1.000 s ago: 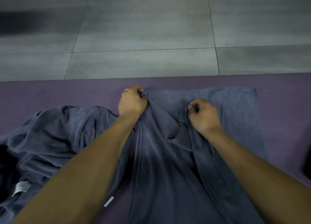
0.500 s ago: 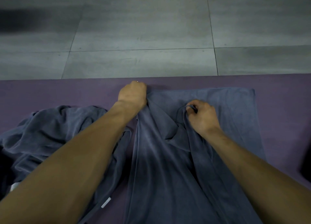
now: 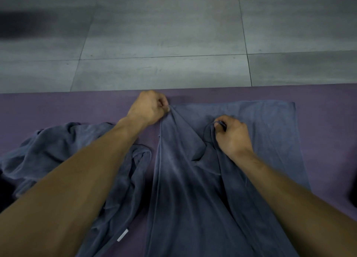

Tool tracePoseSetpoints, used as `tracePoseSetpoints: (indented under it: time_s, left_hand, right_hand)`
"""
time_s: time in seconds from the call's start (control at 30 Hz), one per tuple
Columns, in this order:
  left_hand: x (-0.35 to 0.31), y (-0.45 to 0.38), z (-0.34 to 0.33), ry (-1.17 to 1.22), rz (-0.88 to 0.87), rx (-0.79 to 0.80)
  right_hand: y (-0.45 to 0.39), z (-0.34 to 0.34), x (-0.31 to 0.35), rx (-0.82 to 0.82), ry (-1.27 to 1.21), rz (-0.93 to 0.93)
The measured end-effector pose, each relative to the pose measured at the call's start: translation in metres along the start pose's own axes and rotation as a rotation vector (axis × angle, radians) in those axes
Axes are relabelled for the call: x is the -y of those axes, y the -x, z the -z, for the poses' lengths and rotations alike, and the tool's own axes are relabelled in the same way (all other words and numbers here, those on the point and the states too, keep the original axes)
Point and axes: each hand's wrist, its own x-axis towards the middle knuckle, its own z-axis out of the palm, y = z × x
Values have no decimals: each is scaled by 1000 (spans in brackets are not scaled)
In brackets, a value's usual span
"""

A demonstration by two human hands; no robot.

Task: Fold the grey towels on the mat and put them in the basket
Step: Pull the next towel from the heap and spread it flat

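Note:
A grey towel (image 3: 185, 179) lies lengthwise on the purple mat (image 3: 58, 110), its far end spread flat to the right. My left hand (image 3: 148, 107) pinches the towel's far left corner near the mat's far edge. My right hand (image 3: 232, 134) grips a bunched fold of the same towel a little nearer and to the right. A second grey towel (image 3: 63, 148) lies crumpled on the mat at the left, partly under my left forearm. No basket is in view.
Grey floor tiles (image 3: 173, 34) stretch beyond the mat's far edge. A white label (image 3: 122, 235) sticks out from the cloth near the bottom. Something dark shows at the right edge (image 3: 353, 196).
My left hand has carried its corner of the towel farther away, toward the mat's far edge, stretching the cloth. My right hand has stayed about where it was.

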Motion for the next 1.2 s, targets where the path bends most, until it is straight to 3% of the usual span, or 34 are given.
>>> tracePoseSetpoints:
  time_s: [0.27, 0.57, 0.77, 1.0, 1.2]
  left_hand:
    - [0, 8, -19, 108, 154, -179]
    - [-5, 16, -28, 188, 275, -277]
    - [-9, 21, -28, 151, 310, -254]
    - [-39, 36, -30, 252, 148, -162]
    - [-104, 38, -81, 450, 15, -169]
  right_hand:
    - [1, 0, 0, -2, -43, 5]
    - [-1, 3, -3, 19, -73, 29]
    - [-3, 6, -4, 38, -94, 11]
    - [-11, 42, -25, -13, -142, -37]
    - [-27, 87, -64, -206, -109, -146]
